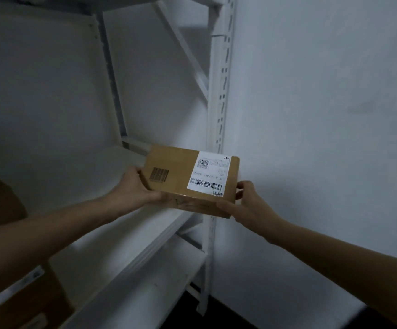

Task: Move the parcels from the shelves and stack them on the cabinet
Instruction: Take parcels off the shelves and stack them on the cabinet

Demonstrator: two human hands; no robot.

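A small brown cardboard parcel (181, 172) with a white shipping label and a printed barcode is at the right end of a white shelf board (102, 176), its near right corner sticking out past the shelf's front edge. My left hand (134, 186) grips the parcel's left side. My right hand (248, 203) holds its near right corner, thumb on the side face. Whether the parcel rests on the board or is lifted just above it I cannot tell. The cabinet is out of view.
The white metal rack has a perforated upright post (219, 103) right behind the parcel and a white wall (323, 115) to the right. A lower shelf (150, 288) lies below. Other brown boxes sit at the far left (0, 198) and lower left (26, 307).
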